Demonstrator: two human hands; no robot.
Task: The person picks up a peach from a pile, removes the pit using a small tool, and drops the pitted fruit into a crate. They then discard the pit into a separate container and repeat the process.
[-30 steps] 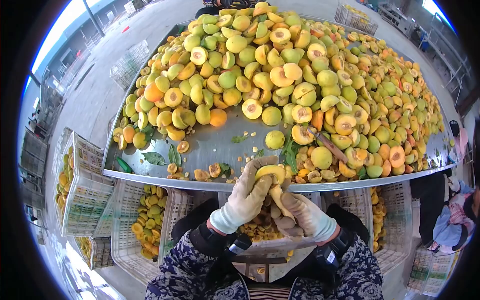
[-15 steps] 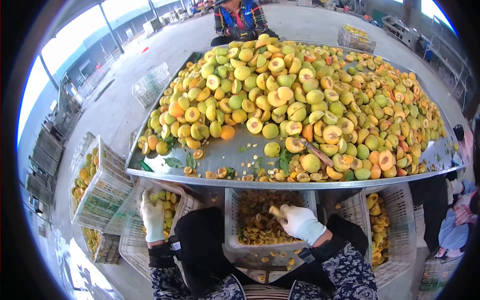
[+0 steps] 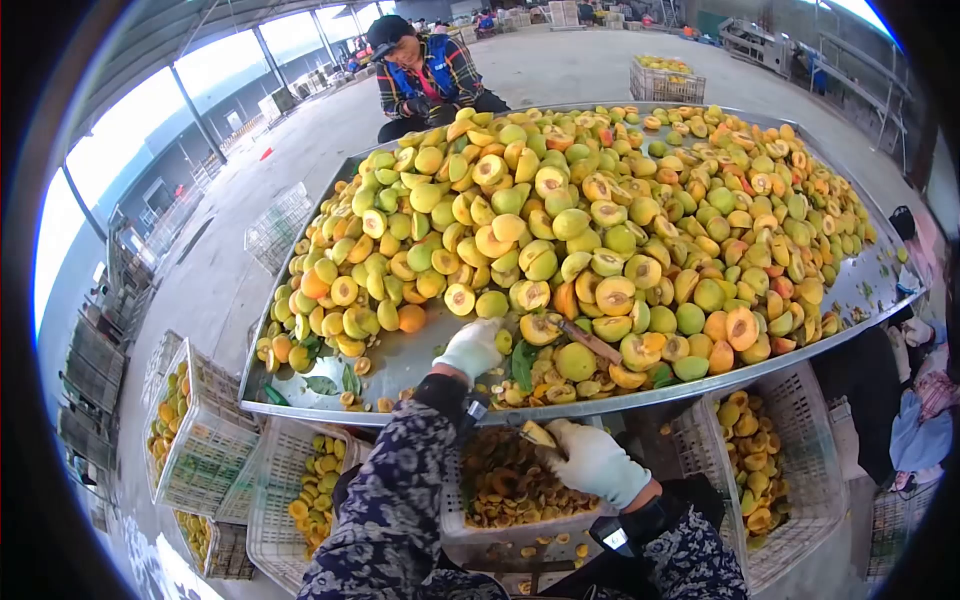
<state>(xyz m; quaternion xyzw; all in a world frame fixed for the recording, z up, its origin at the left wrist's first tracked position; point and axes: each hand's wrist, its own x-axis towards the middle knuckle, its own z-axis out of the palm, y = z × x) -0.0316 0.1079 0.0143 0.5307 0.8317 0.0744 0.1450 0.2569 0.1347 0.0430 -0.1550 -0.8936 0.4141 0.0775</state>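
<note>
My left hand [image 3: 470, 349], in a white glove, reaches over the near edge of the metal tray table [image 3: 400, 375]. Its fingers close around a small yellow-green peach [image 3: 503, 341] lying on the metal. The gloved right hand [image 3: 597, 463] is over the middle crate [image 3: 452, 508], shut on a short tan piece with a dark edge [image 3: 538, 434]; its kind I cannot tell. Pits and brown scraps [image 3: 520, 480] fill that crate. Beyond my hands rises a big heap of whole and halved peaches [image 3: 540, 220]. A wooden-handled knife [image 3: 592, 342] lies at the heap's near side.
White crates holding peach halves stand by my left side [image 3: 270, 540] and my right side [image 3: 800, 480]. Another peach-filled crate [image 3: 205, 440] is stacked at far left. A person [image 3: 425, 75] sits across the table. Green leaves [image 3: 522, 365] lie on the tray.
My left hand has moved from the left crate up to the peach on the tray. My right hand stays over the middle crate with the tan piece. The view has tilted up.
</note>
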